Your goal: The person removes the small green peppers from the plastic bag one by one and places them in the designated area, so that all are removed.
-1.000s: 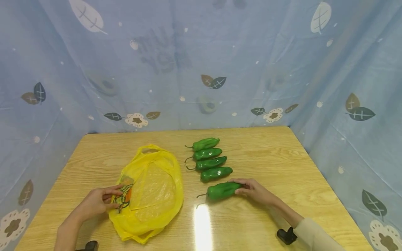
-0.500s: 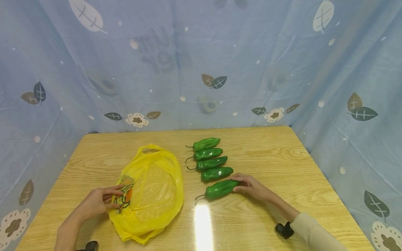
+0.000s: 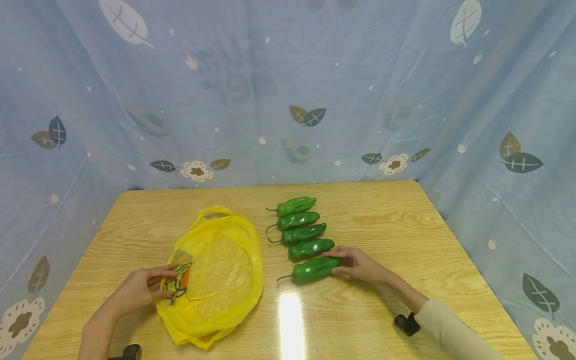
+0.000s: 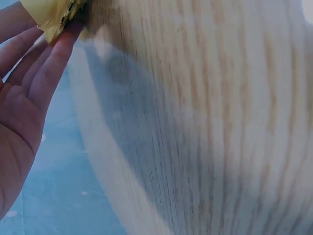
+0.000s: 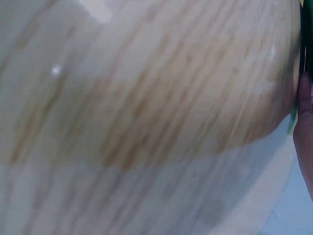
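Observation:
A yellow plastic bag (image 3: 249, 295) lies spread in a rounded shape on the left half of the table, with a printed patch near its left edge. My left hand (image 3: 137, 287) pinches that edge; in the left wrist view, bunched yellow film (image 4: 56, 17) sits between thumb and fingers. Right of the bag, my right hand (image 3: 357, 265) grips the blunt end of a green chili pepper (image 3: 310, 270), stem pointing left. Just beyond it, several similar peppers (image 3: 303, 235) lie in a column, stems mostly to the left. In the right wrist view, only part of my right hand (image 5: 305, 112) shows at the edge.
The wooden table (image 3: 382, 215) is bordered at the back and sides by a blue patterned curtain (image 3: 252, 90). A bright light reflection falls on its front middle. Black wrist-camera pieces (image 3: 407, 325) sit by each wrist.
My right hand has moved the nearest pepper slightly away from me, closer to the column, and its stem has swung a little. The left hand and the bag have stayed put.

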`<state>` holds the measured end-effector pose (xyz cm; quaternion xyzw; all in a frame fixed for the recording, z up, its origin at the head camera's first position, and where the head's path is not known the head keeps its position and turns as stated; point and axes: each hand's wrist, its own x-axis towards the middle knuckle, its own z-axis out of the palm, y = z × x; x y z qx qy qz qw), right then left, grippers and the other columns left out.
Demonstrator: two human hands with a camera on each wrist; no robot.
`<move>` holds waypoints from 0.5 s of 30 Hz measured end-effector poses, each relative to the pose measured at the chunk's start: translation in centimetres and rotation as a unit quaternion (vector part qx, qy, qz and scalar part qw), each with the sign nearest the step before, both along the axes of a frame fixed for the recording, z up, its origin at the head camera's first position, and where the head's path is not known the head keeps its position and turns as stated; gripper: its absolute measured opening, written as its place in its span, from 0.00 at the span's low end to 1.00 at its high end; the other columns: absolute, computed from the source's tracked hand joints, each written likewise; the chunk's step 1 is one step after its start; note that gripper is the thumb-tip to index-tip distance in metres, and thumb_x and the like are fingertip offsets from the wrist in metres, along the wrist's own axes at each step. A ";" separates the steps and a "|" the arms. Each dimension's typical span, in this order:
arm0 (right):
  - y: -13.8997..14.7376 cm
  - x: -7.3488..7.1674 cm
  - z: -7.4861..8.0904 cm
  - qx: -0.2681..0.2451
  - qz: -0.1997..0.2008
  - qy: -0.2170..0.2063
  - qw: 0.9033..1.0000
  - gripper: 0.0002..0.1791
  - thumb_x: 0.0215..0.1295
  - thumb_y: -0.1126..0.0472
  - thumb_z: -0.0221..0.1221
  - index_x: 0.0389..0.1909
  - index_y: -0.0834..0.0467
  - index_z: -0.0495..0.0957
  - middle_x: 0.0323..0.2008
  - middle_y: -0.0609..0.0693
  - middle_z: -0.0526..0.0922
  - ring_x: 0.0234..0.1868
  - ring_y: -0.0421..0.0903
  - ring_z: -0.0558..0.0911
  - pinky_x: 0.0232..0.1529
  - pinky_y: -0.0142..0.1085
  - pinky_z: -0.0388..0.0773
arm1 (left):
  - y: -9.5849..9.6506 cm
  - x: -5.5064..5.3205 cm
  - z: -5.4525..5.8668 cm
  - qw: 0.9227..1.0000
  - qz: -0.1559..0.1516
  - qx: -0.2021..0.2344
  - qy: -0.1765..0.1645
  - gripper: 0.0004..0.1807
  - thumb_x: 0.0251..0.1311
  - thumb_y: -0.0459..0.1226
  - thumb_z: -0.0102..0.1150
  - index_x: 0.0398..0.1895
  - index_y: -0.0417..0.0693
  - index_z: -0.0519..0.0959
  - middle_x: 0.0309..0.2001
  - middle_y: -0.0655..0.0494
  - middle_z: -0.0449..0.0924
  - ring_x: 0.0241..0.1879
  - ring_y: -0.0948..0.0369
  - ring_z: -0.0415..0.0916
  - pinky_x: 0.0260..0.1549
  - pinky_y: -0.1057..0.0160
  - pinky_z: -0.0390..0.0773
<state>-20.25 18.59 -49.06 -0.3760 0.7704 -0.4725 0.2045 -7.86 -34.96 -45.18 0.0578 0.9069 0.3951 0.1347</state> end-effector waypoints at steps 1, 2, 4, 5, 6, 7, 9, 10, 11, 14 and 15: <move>0.0 0.0 0.0 -0.004 0.001 0.000 1.000 0.28 0.66 0.59 0.61 0.64 0.65 0.70 0.55 0.57 0.76 0.53 0.46 0.76 0.50 0.34 0.80 | 0.0 0.0 0.0 1.000 -0.002 -0.001 0.003 0.24 0.50 0.37 0.71 0.51 0.39 0.80 0.64 0.36 0.67 0.60 0.38 0.67 0.51 0.54 0.79; -0.1 0.0 0.0 -0.008 0.003 0.000 1.000 0.28 0.65 0.60 0.62 0.64 0.67 0.70 0.55 0.59 0.76 0.53 0.46 0.76 0.50 0.34 0.80 | 0.0 0.0 0.0 1.000 -0.003 -0.003 0.007 0.24 0.50 0.36 0.71 0.52 0.39 0.80 0.64 0.36 0.67 0.60 0.38 0.66 0.52 0.55 0.79; -0.1 -0.1 -0.1 -0.016 0.004 0.004 1.000 0.29 0.63 0.61 0.63 0.63 0.68 0.69 0.55 0.61 0.76 0.53 0.47 0.76 0.51 0.34 0.80 | 0.0 0.1 0.0 0.999 -0.012 -0.015 0.026 0.24 0.50 0.36 0.71 0.52 0.41 0.81 0.64 0.37 0.68 0.59 0.39 0.67 0.51 0.55 0.80; -0.1 -0.2 -0.1 -0.022 0.003 0.000 1.000 0.29 0.63 0.62 0.64 0.63 0.69 0.69 0.56 0.62 0.75 0.54 0.48 0.76 0.52 0.34 0.80 | 0.0 0.1 0.0 0.999 -0.017 -0.018 0.037 0.24 0.50 0.35 0.71 0.52 0.41 0.81 0.63 0.36 0.68 0.59 0.38 0.67 0.51 0.55 0.79; 0.0 -0.2 -0.1 -0.023 -0.001 0.000 1.000 0.29 0.62 0.62 0.64 0.62 0.69 0.70 0.56 0.61 0.76 0.55 0.48 0.75 0.53 0.32 0.79 | 0.0 0.2 0.1 0.999 -0.018 -0.022 0.047 0.23 0.50 0.35 0.71 0.52 0.42 0.81 0.63 0.37 0.69 0.59 0.40 0.67 0.51 0.55 0.79; 0.0 -0.2 -0.1 -0.024 -0.005 0.003 1.000 0.29 0.61 0.62 0.64 0.61 0.68 0.71 0.55 0.61 0.76 0.55 0.48 0.75 0.54 0.32 0.78 | 0.0 0.3 0.1 0.998 -0.018 -0.027 0.056 0.23 0.50 0.35 0.71 0.52 0.43 0.81 0.63 0.38 0.69 0.60 0.43 0.68 0.51 0.54 0.79; 0.2 -0.3 0.0 -0.029 -0.011 0.004 1.000 0.28 0.61 0.64 0.65 0.60 0.69 0.72 0.55 0.62 0.76 0.56 0.50 0.74 0.58 0.32 0.76 | 0.0 0.5 0.3 0.996 -0.016 -0.040 0.074 0.22 0.51 0.36 0.70 0.52 0.45 0.82 0.63 0.39 0.70 0.61 0.50 0.69 0.52 0.51 0.78; 0.3 -0.3 0.1 -0.032 -0.013 0.002 0.999 0.27 0.61 0.65 0.65 0.60 0.69 0.72 0.56 0.62 0.75 0.57 0.53 0.74 0.59 0.34 0.75 | 0.0 0.6 0.4 0.995 -0.015 -0.043 0.086 0.22 0.51 0.36 0.70 0.52 0.46 0.82 0.62 0.40 0.71 0.61 0.55 0.68 0.52 0.48 0.77; 0.4 -0.3 0.2 -0.033 -0.018 -0.001 0.999 0.27 0.61 0.65 0.64 0.60 0.69 0.72 0.56 0.63 0.74 0.58 0.55 0.74 0.60 0.35 0.75 | 0.0 0.7 0.4 0.994 -0.012 -0.048 0.098 0.21 0.51 0.36 0.70 0.52 0.46 0.82 0.62 0.40 0.71 0.62 0.56 0.68 0.52 0.45 0.76; 1.1 -0.4 0.9 -0.036 -0.036 0.012 0.999 0.25 0.63 0.66 0.62 0.59 0.70 0.72 0.57 0.64 0.73 0.57 0.62 0.73 0.60 0.43 0.75 | 0.4 0.9 0.7 0.988 -0.005 -0.058 0.145 0.20 0.54 0.36 0.68 0.52 0.45 0.82 0.63 0.38 0.69 0.65 0.52 0.63 0.52 0.33 0.70; 1.4 -0.4 1.3 -0.036 -0.049 0.018 0.998 0.24 0.64 0.66 0.61 0.59 0.70 0.72 0.57 0.64 0.73 0.57 0.62 0.72 0.59 0.45 0.75 | 0.7 1.0 1.0 0.985 -0.002 -0.056 0.163 0.20 0.56 0.35 0.66 0.53 0.44 0.81 0.64 0.37 0.67 0.67 0.48 0.60 0.51 0.29 0.68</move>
